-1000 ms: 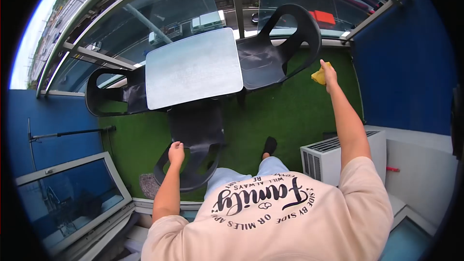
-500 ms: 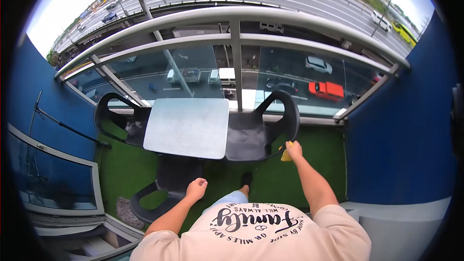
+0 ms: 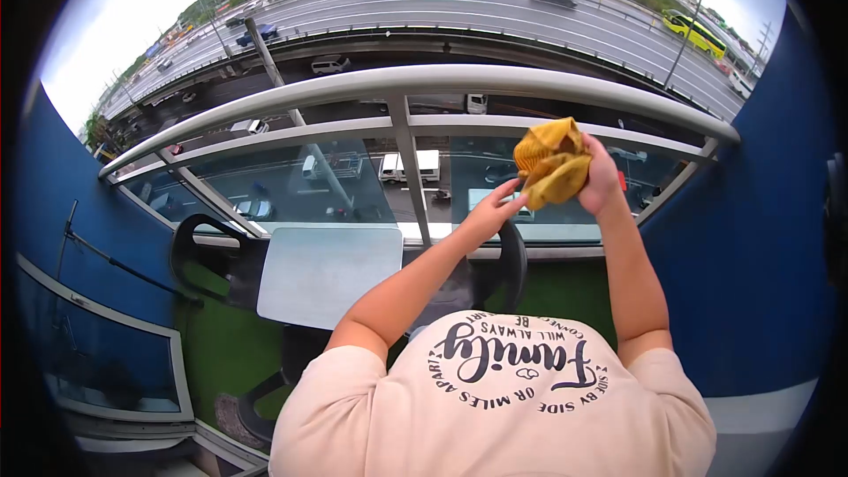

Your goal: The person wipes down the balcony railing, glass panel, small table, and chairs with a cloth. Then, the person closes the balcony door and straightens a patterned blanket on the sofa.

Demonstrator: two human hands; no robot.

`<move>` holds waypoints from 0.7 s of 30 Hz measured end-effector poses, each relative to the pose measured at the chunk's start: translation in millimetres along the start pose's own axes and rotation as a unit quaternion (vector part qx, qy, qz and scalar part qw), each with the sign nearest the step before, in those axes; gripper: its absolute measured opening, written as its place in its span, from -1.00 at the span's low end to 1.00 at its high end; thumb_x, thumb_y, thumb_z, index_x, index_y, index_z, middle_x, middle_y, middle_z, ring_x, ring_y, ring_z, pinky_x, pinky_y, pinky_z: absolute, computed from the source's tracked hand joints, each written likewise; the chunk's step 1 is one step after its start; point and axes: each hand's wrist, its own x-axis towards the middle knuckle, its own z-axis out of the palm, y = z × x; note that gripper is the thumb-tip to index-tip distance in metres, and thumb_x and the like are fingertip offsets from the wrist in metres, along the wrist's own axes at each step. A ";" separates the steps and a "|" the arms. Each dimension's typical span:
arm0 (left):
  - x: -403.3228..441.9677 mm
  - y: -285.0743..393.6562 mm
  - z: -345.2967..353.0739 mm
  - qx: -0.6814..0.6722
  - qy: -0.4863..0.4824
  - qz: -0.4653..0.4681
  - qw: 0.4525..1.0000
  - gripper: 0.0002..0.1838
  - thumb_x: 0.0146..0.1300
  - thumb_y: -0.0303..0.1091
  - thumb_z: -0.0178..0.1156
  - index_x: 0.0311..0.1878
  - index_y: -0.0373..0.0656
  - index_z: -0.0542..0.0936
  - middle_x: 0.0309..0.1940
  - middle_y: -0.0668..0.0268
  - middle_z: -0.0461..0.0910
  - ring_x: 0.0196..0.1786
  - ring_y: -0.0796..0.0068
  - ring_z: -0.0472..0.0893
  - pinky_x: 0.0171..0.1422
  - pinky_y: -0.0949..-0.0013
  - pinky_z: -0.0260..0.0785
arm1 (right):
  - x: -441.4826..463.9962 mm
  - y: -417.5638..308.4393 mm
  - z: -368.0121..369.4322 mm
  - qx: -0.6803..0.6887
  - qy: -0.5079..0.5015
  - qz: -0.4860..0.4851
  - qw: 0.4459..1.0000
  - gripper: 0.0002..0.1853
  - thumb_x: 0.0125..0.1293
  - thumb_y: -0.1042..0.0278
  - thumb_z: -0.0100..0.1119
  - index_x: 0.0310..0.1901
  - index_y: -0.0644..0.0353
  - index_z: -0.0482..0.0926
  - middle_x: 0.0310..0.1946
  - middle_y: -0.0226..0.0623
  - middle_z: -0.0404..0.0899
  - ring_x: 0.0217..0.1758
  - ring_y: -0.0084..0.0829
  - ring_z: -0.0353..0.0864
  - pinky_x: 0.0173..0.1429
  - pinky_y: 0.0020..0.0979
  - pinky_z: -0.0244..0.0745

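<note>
My right hand [image 3: 601,178] is raised in front of the railing, its fingers closed around a crumpled yellow cloth [image 3: 555,163]. The cloth bunches up in folds, and a striped or ribbed patch shows on its left side. My left hand [image 3: 495,214] reaches up to the cloth's lower left edge with its fingers stretched out and apart. Its fingertips are at or against the cloth; a firm grip is not visible. Below my left forearm stands the white-topped table [image 3: 327,274].
Black chairs stand around the table, one at its left [image 3: 216,256] and one at its right [image 3: 512,265], partly hidden by my arm. A metal railing [image 3: 424,79] with glass panels spans the front, above a busy road. Blue walls flank both sides; green turf [image 3: 208,349] covers the floor.
My right hand has risen from beside the right chair to railing height with the cloth. My left hand has moved up and right to meet the cloth. The view has tilted upward.
</note>
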 end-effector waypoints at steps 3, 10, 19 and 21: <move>59.7 34.5 21.1 -0.026 0.009 0.054 0.998 -0.58 0.40 -0.09 0.11 0.11 -0.24 0.54 -0.10 0.29 0.60 -0.01 0.60 0.52 0.12 0.49 0.31 | 43.9 -57.2 -1.6 0.058 -0.089 0.039 0.994 -0.54 0.50 0.04 -0.27 0.12 0.26 0.43 0.06 -0.10 0.55 0.10 -0.17 0.56 0.25 -0.13 0.40; 176.6 88.3 86.9 -0.178 0.157 0.238 0.942 -0.78 0.40 -0.28 0.14 -0.06 -0.24 0.51 -0.24 0.36 0.60 -0.21 0.68 0.55 -0.06 0.56 0.41 | 123.7 -152.5 -36.7 -0.034 -0.137 -0.135 0.981 -0.47 0.48 -0.01 -0.08 0.31 0.18 0.30 0.10 -0.28 0.52 0.16 -0.32 0.52 0.28 -0.24 0.35; 103.4 -73.2 43.9 -0.006 0.428 0.015 0.904 -0.54 0.37 -0.13 0.13 0.23 -0.09 0.31 0.06 0.28 0.49 -0.04 0.53 0.52 -0.02 0.37 0.36 | 210.5 -68.8 3.9 -0.818 -0.179 -0.247 0.487 -0.28 -0.23 -0.21 0.41 -0.20 0.33 0.59 -0.23 -0.08 0.59 -0.04 -0.11 0.57 0.06 -0.19 0.46; 27.6 -110.1 53.1 -0.053 0.525 -0.103 0.843 -0.51 0.29 -0.20 0.22 0.18 -0.26 0.36 -0.05 0.13 0.58 -0.11 0.44 0.58 -0.04 0.40 0.42 | 226.5 -38.3 40.1 -0.824 -0.205 -0.233 0.475 -0.30 -0.19 -0.17 0.39 -0.17 0.35 0.59 -0.19 -0.08 0.58 -0.08 -0.14 0.59 -0.01 -0.23 0.52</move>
